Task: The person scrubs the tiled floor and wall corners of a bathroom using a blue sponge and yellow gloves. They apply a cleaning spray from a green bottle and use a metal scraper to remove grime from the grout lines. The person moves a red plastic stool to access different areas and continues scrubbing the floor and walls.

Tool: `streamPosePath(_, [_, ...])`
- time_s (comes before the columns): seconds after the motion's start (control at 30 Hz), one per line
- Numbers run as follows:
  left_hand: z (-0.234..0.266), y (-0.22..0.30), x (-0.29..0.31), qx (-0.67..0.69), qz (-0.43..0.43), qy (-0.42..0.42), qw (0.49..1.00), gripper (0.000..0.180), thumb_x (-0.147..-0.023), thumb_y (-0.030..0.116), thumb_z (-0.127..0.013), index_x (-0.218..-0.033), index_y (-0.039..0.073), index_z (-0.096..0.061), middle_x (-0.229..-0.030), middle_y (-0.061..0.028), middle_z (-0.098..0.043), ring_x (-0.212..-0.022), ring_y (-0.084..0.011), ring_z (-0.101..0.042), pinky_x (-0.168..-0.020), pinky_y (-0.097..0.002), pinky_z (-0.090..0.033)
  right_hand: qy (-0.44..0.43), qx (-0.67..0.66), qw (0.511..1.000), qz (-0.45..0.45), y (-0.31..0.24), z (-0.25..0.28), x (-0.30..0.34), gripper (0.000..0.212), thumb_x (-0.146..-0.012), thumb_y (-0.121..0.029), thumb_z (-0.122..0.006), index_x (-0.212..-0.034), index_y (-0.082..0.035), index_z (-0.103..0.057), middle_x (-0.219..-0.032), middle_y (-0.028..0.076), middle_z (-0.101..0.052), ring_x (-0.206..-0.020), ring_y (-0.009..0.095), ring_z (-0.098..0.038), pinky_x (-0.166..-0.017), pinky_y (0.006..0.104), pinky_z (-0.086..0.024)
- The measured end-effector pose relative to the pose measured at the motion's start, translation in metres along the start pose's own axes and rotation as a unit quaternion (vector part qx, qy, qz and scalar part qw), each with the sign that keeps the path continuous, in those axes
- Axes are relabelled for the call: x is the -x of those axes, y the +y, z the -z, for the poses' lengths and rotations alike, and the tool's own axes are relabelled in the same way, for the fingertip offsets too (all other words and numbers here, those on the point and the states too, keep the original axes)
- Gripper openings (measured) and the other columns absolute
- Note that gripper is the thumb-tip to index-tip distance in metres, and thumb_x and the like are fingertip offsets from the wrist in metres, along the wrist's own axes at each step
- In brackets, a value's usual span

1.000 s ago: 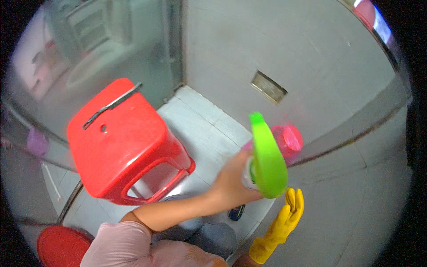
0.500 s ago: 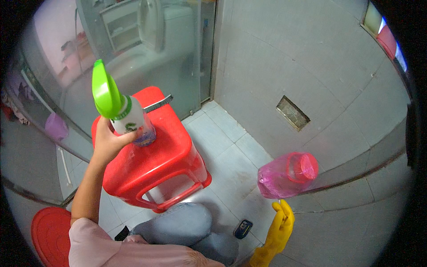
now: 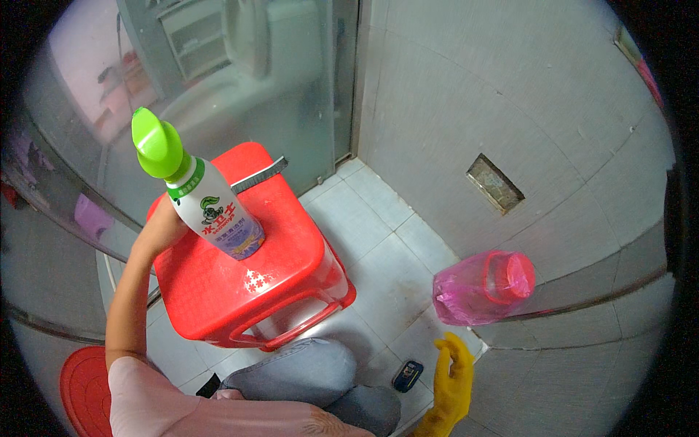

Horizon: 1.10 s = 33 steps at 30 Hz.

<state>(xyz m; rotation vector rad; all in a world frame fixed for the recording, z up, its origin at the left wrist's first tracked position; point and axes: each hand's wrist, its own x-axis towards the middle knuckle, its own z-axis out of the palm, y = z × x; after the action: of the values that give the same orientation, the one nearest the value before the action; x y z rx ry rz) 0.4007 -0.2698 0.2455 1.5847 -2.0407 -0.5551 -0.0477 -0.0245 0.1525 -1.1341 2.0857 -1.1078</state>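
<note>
A white spray bottle (image 3: 218, 211) with a bright green trigger head stands on the red plastic stool (image 3: 284, 251), its label facing me. My left hand (image 3: 166, 227) is at the bottle's far left side. Its fingers are hidden behind the bottle, so I cannot see whether they grip it. A grey-bristled brush (image 3: 260, 175) lies on the stool just beyond the bottle. My right hand (image 3: 453, 375), in a yellow rubber glove, is raised at the lower right. Its fingers are loosely bent and apart, with nothing visible in them.
A pink bin (image 3: 473, 288) with a plastic bag lies near the right wall. A small dark blue object (image 3: 408, 376) rests on the tiled floor (image 3: 389, 262) beside my knee. A red round lid-like thing (image 3: 84, 390) is at lower left. Glass panels (image 3: 291, 131) stand behind the stool.
The bottle has turned its label toward me and shifted slightly nearer on the stool. My left thumb no longer shows across its front. My right hand has lowered a little.
</note>
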Motion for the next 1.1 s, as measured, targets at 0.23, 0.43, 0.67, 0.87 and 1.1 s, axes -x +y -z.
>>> streamPosePath(0.23, [-0.002, -0.046, -0.015, -0.055, -0.028, 0.13, 0.99, 0.027, -0.078, 0.007, -0.056, -0.104, 0.0, -0.054, -0.105, -0.0193, -0.057, -0.097, -0.0295, -0.055, -0.084, -0.0343, -0.042, -0.049, 0.064, 0.995, 0.065, -0.006, -0.008, -0.001, 0.026, -0.081, -0.012, -0.059, -0.107, -0.008, -0.059, -0.095, 0.009, -0.064, -0.086, 0.021, -0.057, -0.075, 0.0313, -0.042])
streamPosePath(0.43, [0.095, -0.002, -0.012, 0.152, -0.02, 0.471, 0.869, 0.016, -0.091, 0.017, -0.047, -0.094, 0.004, -0.054, -0.077, -0.0008, -0.051, -0.066, -0.0058, -0.045, -0.061, -0.0202, -0.037, -0.075, 0.056, 0.995, 0.027, -0.003, 0.003, -0.003, 0.026, -0.082, -0.014, -0.06, -0.106, -0.007, -0.059, -0.094, 0.011, -0.062, -0.086, 0.025, -0.058, -0.076, 0.0332, -0.044])
streamPosePath(0.67, [0.053, 0.166, 0.119, 0.373, -0.071, 0.226, 0.897, 0.027, -0.093, 0.028, -0.044, -0.104, 0.004, -0.043, -0.071, -0.0012, -0.046, -0.053, -0.0061, -0.04, -0.048, -0.0168, -0.032, -0.173, -0.071, 0.982, 0.028, -0.019, -0.011, 0.005, 0.025, -0.084, -0.017, -0.057, -0.107, -0.006, -0.059, -0.104, 0.012, -0.061, -0.096, 0.022, -0.057, -0.083, 0.03, -0.042])
streamPosePath(0.87, [-0.169, 0.199, 0.136, 0.449, 0.124, -0.392, 0.793, 0.017, -0.095, 0.016, -0.036, -0.102, 0.003, -0.045, -0.072, -0.0068, -0.057, -0.059, -0.0116, -0.053, -0.051, -0.0224, -0.042, -0.321, -0.299, 0.897, 0.06, 0.002, -0.035, 0.021, 0.039, -0.091, -0.02, -0.045, -0.127, -0.006, -0.041, -0.117, 0.009, -0.053, -0.105, 0.016, -0.051, -0.093, 0.0296, -0.037])
streamPosePath(1.1, [-0.333, 0.221, 0.112, 0.146, -0.134, -0.524, 0.829, 0.021, -0.092, 0.018, -0.043, -0.089, -0.001, -0.054, -0.068, -0.0142, -0.059, -0.066, -0.0212, -0.059, -0.06, -0.0328, -0.046, -0.099, -0.481, 0.85, -0.193, 0.097, -0.037, 0.02, 0.036, -0.092, -0.028, -0.043, -0.121, -0.007, -0.046, -0.093, 0.01, -0.062, -0.058, 0.012, -0.052, -0.053, 0.0241, -0.044])
